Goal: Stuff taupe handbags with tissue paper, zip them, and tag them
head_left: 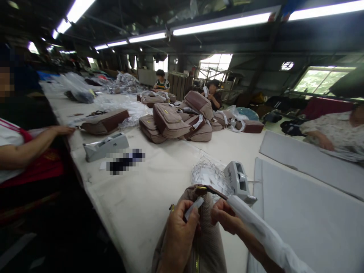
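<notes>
A taupe fabric bag [207,242] with gold zipper hardware lies at the near table edge under both my hands. My left hand [179,235] is closed, pinching a small pale strip [193,207] between thumb and fingers on top of the bag. My right hand [226,218] is closed on a white rolled sheet of wrapping [256,231] that runs down along my forearm. Crumpled clear plastic [209,175] sits in the bag's open mouth. A grey tape dispenser [239,181] stands just beyond my right hand.
A pile of taupe bags [176,123] lies mid-table, with a flat maroon-edged one [104,121] to the left. A second tape dispenser [106,146] sits near a co-worker's arm [34,146] on the left. Grey sheets [307,204] cover the right side. Other people sit at the back and right.
</notes>
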The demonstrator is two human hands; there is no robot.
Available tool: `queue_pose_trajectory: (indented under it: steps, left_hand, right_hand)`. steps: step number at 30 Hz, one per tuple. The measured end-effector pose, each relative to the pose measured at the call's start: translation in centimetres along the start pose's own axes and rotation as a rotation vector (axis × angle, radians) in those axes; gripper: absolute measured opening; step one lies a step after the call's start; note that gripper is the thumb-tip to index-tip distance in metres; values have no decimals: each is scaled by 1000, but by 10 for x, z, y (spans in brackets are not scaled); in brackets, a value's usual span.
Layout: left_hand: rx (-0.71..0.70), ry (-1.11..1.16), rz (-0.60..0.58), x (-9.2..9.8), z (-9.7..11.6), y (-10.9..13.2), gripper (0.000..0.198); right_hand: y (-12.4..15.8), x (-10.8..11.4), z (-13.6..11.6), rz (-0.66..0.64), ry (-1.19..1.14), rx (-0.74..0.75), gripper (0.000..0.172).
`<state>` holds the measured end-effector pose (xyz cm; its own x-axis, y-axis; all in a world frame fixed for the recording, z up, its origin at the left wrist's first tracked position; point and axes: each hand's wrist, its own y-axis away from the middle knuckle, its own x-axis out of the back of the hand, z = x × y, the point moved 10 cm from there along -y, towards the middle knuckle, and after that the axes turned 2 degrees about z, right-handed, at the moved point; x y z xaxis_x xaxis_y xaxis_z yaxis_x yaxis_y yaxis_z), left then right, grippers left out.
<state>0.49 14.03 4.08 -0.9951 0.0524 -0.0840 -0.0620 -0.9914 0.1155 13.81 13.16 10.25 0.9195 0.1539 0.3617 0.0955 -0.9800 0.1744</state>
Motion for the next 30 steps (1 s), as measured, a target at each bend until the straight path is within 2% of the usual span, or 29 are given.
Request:
queue_pose_trajectory:
  steps: [2, 5, 8, 11, 15, 20, 25, 27, 30]
  left_hand:
    - [-117, -154, 64, 6, 9, 2, 24]
    - [-396, -368, 201, 11, 31, 11, 17]
    - [-644, -483, 327, 8, 50, 24, 15]
    - [-803, -553, 405, 3, 63, 35, 19]
    - [-868, -603, 439, -1, 70, 42, 20]
    - [-842, -709, 386, -10, 68, 41, 17]
    - [-877, -741, 299, -17, 63, 42, 12]
    - [-863, -724, 266, -16, 61, 41, 12]
    - [-866, -675, 300, -10, 62, 42, 12]
  right_hand:
    - [-9, -12, -6, -40, -28, -29, 42]
    - [-19, -16, 0, -24, -82, -70, 42]
    - [-24, -19, 13, -44, -121, -127, 42]
    - [-25, -21, 17, -69, -131, -186, 42]
    - [-21, -20, 7, -61, -83, -231, 38]
    - [-18, -18, 2, -42, -6, -280, 34]
    - [-16, -13, 1, -25, 78, -285, 30]
    - [-13, -11, -1, -19, 85, -283, 27]
    - [-12, -12, -4, -15, 87, -260, 29]
